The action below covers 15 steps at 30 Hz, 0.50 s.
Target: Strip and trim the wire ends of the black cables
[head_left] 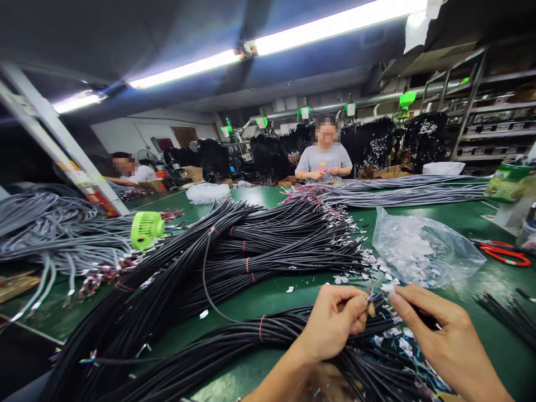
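My left hand is closed in a pinch on the thin coloured wires at a cable's end. Just right of it, my right hand pinches a small white scrap between thumb and fingers; a gap separates the two hands. Below them runs a bundle of black cables, tied with a red band, its loose ends under my hands. Larger tied bundles of black cables lie beyond, their stripped ends pointing right. White scraps and bits of blue wire are scattered beneath my right hand.
A clear plastic bag of scraps lies at right, near red-handled scissors. More black cables lie at the right edge. Grey cables and a green fan are left. Across the green table sits a co-worker.
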### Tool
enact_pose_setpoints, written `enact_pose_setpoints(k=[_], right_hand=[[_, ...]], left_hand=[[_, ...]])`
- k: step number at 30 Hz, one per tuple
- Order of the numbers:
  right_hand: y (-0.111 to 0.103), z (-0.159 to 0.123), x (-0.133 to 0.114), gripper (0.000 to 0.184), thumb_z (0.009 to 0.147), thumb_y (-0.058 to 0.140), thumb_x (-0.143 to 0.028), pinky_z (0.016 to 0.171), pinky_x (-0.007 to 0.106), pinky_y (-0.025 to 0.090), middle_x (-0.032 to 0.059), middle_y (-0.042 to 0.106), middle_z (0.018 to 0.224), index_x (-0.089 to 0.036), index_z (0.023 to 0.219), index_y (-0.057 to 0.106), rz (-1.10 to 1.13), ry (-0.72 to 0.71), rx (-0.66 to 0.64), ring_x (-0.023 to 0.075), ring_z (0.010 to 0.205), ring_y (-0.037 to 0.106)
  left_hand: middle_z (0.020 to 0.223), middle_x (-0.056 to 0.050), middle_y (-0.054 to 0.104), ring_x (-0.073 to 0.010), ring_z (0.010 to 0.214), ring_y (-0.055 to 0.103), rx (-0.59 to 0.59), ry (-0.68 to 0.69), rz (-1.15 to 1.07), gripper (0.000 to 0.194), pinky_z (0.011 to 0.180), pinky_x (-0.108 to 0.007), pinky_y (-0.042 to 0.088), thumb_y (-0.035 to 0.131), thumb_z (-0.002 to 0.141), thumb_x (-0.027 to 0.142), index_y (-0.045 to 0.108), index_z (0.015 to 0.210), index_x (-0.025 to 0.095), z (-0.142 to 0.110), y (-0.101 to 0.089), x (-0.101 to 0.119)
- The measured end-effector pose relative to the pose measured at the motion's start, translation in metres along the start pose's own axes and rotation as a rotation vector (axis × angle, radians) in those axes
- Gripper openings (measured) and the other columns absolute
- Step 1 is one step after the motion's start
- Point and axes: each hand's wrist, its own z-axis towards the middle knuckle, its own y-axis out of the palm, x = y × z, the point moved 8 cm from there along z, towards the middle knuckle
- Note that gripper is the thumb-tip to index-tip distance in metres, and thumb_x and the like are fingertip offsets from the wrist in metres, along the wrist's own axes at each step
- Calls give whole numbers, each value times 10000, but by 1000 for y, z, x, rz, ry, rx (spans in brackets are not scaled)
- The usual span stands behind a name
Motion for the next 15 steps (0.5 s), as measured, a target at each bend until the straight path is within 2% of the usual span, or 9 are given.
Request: enact_pose_setpoints(k=[3, 5, 7, 9, 12, 15], right_hand=[[0, 0, 1, 225, 809, 577, -406, 540, 234, 508, 34, 662, 739, -196, 833, 654, 31, 52, -32, 163, 625, 615], [5, -1, -6, 175, 815, 579, -369, 500, 219, 458, 7, 594, 678, -203, 765, 601, 72, 29, -95, 133, 565, 546], [8, 0, -13, 193, 833, 561, -330, 507, 225, 414, -5, 530, 644, -204, 687, 551, 114, -18, -137, 124, 560, 489], [13, 1, -13, 233, 855, 530, -331, 525, 233, 386, -7, 500, 639, -200, 663, 528, 190, 16, -181, 126, 580, 465], [28, -2, 3, 275, 829, 550, -427, 495, 222, 340, -29, 442, 606, -187, 699, 523, 447, 242, -283, 109, 548, 410], [48, -14, 13, 350, 770, 595, -512, 418, 192, 192, -75, 303, 568, -179, 751, 494, 776, 520, -398, 66, 470, 224]], left_hand=[[483, 30, 384, -48, 436, 281, 5, -18, 68, 458, 421, -201, 217, 596, 747, 540, 600, 636, 95, -2, 1, -4], [503, 24, 382, -60, 462, 288, 10, -4, 145, 438, 424, -201, 226, 577, 772, 510, 624, 642, 95, -5, 3, -5], [512, 19, 390, -70, 481, 300, 0, 12, 231, 398, 431, -200, 239, 548, 812, 444, 639, 637, 98, -7, 5, -4], [511, 17, 404, -76, 488, 316, -18, 29, 318, 358, 441, -201, 253, 515, 843, 360, 645, 629, 104, -7, 7, -1], [523, 16, 468, -84, 497, 363, -30, 90, 445, 272, 473, -202, 296, 499, 846, 222, 665, 655, 120, -7, 7, 8], [586, 2, 582, -101, 548, 460, -17, 196, 541, 158, 546, -208, 356, 572, 789, 126, 692, 687, 135, -5, 4, 18]])
